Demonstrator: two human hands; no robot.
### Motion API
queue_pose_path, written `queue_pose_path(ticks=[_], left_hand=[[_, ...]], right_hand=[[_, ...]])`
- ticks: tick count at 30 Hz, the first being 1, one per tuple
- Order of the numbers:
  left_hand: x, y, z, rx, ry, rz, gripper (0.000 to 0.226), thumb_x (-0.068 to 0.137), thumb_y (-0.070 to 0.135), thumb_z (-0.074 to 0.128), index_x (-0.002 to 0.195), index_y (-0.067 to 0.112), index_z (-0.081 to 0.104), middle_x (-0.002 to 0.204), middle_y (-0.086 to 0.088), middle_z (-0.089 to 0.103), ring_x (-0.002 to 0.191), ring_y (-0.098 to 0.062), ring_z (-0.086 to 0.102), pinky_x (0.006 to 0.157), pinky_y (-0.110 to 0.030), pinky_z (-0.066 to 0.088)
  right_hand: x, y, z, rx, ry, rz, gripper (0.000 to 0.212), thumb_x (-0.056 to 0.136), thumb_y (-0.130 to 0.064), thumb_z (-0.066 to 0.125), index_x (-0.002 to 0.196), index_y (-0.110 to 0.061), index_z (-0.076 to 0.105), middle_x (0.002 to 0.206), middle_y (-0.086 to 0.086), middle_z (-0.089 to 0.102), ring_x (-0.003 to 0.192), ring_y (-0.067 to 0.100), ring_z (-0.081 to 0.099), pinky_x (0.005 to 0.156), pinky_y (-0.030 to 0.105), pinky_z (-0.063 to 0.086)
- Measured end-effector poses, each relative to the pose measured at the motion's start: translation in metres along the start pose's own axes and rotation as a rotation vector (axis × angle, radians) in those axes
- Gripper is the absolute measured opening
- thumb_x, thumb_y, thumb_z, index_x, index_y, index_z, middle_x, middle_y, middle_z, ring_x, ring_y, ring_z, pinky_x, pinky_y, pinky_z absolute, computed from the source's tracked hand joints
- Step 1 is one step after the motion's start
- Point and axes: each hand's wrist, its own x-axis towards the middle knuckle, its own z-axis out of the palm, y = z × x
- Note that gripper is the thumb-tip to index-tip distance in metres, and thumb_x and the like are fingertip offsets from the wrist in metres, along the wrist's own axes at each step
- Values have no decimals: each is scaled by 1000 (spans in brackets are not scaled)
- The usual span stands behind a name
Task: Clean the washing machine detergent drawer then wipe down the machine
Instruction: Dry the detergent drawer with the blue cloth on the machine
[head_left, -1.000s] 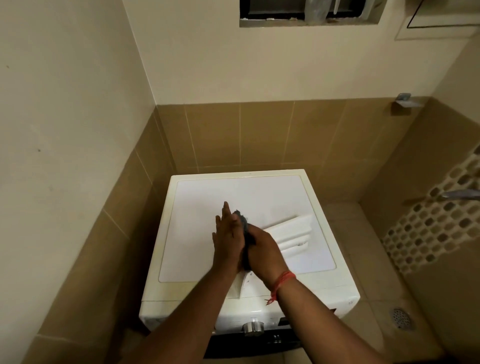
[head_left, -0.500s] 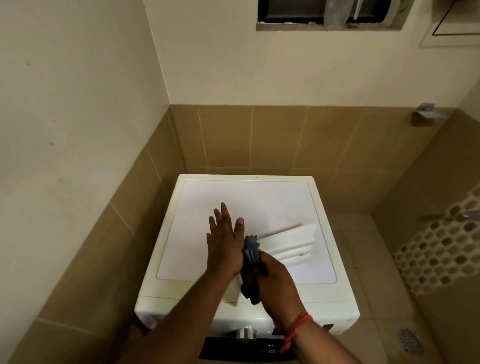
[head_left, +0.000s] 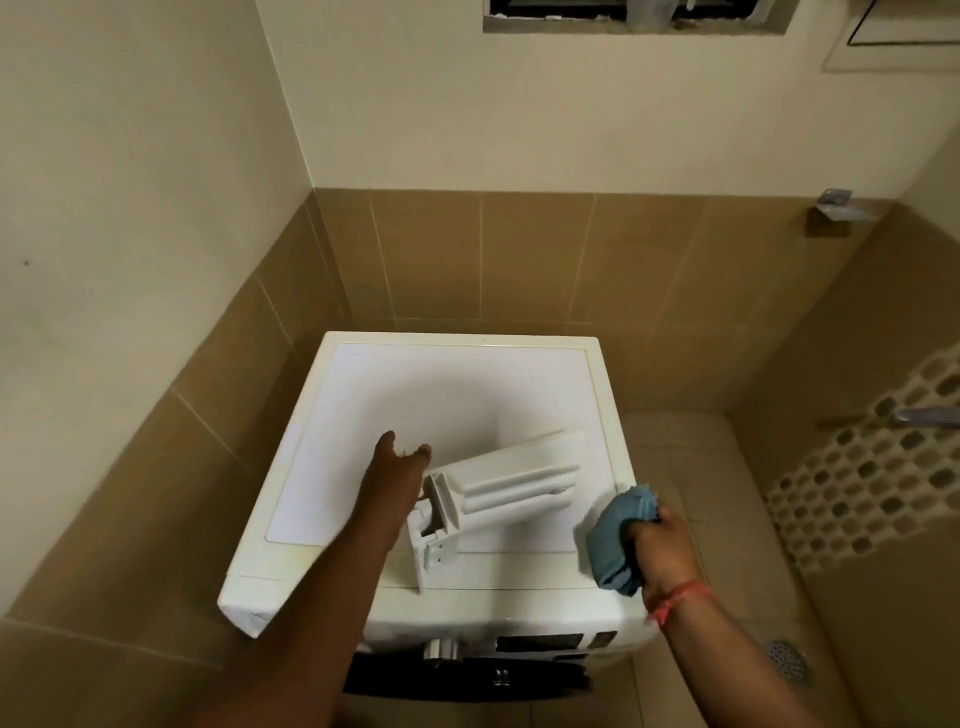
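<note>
The white washing machine (head_left: 415, 384) stands in the corner of a tiled room. Its white detergent drawer (head_left: 498, 486) lies loose on the lid, slanting from front left to back right. My left hand (head_left: 395, 470) hovers just left of the drawer's front end, fingers stretched out and blurred, holding nothing. My right hand (head_left: 662, 540) grips a bunched blue cloth (head_left: 615, 538) at the lid's front right corner, apart from the drawer.
Brown tiled walls close in on the left and behind the machine. The control panel with a silver knob (head_left: 441, 649) faces me. Tiled floor with a round drain (head_left: 787, 657) lies to the right, below a mosaic wall with a tap (head_left: 924, 415).
My hands have parted. The right hand has carried the blue cloth off the drawer to the lid's front right corner. The left hand has lifted off the drawer, which now shows in full.
</note>
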Motion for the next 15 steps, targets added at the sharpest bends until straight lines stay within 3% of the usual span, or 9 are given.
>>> queue_pose_path(ticks=[4,6,7,11,13,15], left_hand=[[-1,5,4,21,14,-103,31,102,25,46,131,14,51,129,-6,54,103,-19,58,82,-23,42],[2,4,5,20,39,-110,15,103,22,42,103,15,55,112,-6,53,89,-16,53,81,-24,41],[3,5,6,-8,47,-115,15,103,21,42,99,16,56,110,-5,52,93,-19,51,85,-28,41],[-5,6,6,-114,79,-121,34,104,22,41,134,11,53,132,-6,54,122,-27,51,101,-37,41],[-10,6,3,-170,109,-134,36,104,21,41,136,12,52,136,-8,54,121,-28,51,102,-41,44],[-16,6,-2,-223,137,-118,35,104,22,41,135,12,52,136,-9,53,113,-24,52,96,-37,45]], right_hand=[[46,2,0,-101,-132,8,39,84,7,45,110,-20,57,101,18,62,90,42,62,69,51,58],[60,7,3,-446,-187,-126,37,83,3,50,115,-14,57,104,15,64,90,35,63,69,38,55],[66,11,4,-610,-164,-185,36,83,2,52,117,-10,57,106,15,63,88,30,62,70,32,52],[64,18,7,-916,-95,-292,29,88,0,49,116,-5,57,116,18,56,92,28,57,85,35,51],[58,23,6,-1026,-15,-363,34,88,-4,51,122,-8,55,123,15,51,109,31,50,93,38,48],[47,25,10,-955,50,-448,35,89,-6,51,123,-11,57,125,12,50,113,32,47,95,41,47]])
